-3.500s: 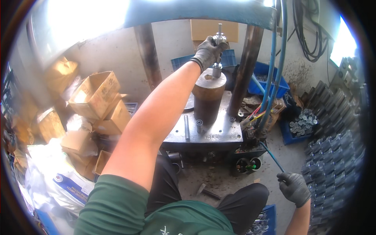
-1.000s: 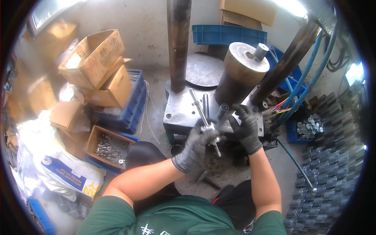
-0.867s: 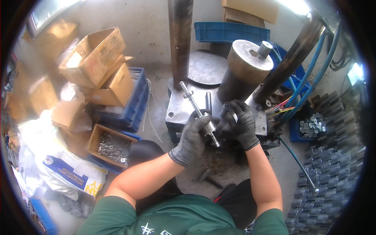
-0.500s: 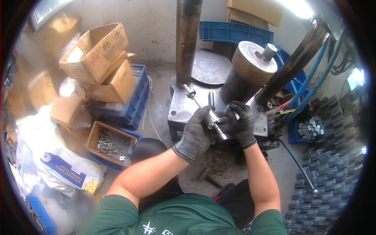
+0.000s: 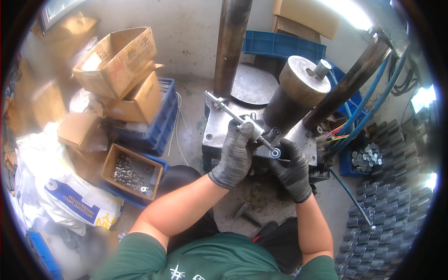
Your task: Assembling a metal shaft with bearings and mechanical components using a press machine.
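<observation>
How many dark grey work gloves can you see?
2: one glove on the left hand, gripping a silver metal shaft; another glove on the right hand, holding a small silver ring. Others may be hidden.

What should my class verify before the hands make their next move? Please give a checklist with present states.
1. Left hand gripping the metal shaft: ok.
2. Right hand holding the small metal ring at the shaft's near end: ok.
3. Ring seated on the shaft: cannot tell.
4. Gloves on both hands: ok.
5. Floor clear of tools: not ok; a hammer lies there.
</observation>
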### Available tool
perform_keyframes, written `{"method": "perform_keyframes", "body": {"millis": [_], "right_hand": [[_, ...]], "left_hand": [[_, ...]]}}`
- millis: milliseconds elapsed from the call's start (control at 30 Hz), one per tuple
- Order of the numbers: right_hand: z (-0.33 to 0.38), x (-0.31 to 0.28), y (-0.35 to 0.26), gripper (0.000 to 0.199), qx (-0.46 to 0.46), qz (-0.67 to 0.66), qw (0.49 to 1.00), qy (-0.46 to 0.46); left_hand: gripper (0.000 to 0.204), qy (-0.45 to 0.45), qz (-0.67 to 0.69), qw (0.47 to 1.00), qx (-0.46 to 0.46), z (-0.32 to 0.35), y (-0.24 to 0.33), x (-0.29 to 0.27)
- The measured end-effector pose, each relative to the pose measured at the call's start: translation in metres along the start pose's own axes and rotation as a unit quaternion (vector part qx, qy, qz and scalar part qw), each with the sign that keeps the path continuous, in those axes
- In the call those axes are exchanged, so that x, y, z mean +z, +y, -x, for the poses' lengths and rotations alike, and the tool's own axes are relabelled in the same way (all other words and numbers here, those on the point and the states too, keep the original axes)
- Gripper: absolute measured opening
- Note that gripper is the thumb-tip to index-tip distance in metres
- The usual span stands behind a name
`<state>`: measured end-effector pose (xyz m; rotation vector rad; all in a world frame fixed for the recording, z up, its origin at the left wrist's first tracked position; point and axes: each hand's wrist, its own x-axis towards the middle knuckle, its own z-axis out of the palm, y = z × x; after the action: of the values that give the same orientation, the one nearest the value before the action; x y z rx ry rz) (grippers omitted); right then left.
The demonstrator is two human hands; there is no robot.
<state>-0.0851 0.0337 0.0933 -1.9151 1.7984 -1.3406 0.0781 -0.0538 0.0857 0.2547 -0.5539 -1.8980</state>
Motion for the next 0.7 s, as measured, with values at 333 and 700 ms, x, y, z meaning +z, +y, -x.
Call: {"method": "perform_keyframes", "body": {"millis": [333,700], "right_hand": [[0.009,-0.003,-0.002,0.037,0.02,-0.073,0.997,-0.022],[0.005,-0.026,-0.019,0.024,0.094,-0.163,0.981,-0.051]], "left_hand": [[0.054,-0.091,-0.198,0.973,0.075,0.007,-0.015,0.001],[0.061,-0.148,-0.206,0.964,0.084,0.018,-0.01,0.013]]}}
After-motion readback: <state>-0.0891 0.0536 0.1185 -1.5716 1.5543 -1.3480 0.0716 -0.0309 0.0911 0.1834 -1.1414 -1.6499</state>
